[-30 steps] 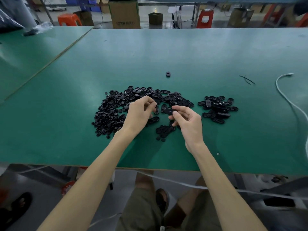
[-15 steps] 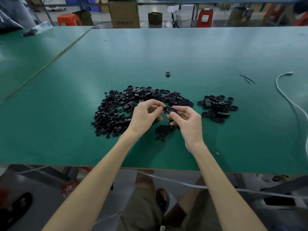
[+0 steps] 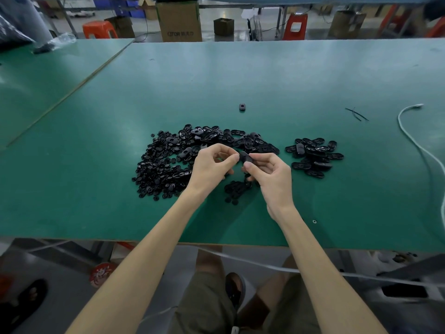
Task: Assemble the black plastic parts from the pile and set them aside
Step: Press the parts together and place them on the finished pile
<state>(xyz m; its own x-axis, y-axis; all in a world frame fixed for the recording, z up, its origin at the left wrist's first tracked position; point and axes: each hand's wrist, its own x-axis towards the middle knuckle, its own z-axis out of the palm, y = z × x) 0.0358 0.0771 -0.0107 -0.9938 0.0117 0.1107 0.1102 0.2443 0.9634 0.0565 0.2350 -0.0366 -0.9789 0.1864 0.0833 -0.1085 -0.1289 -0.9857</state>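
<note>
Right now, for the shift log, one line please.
step: assembling | left hand: pinching black part | right hand: holding it | set-aside group: on right

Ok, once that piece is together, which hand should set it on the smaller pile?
Right: the right hand pinches the black part, and the smaller pile lies on its side.

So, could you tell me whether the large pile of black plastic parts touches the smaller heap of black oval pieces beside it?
Apart: head view shows bare green table between the large pile and the smaller heap.
</note>
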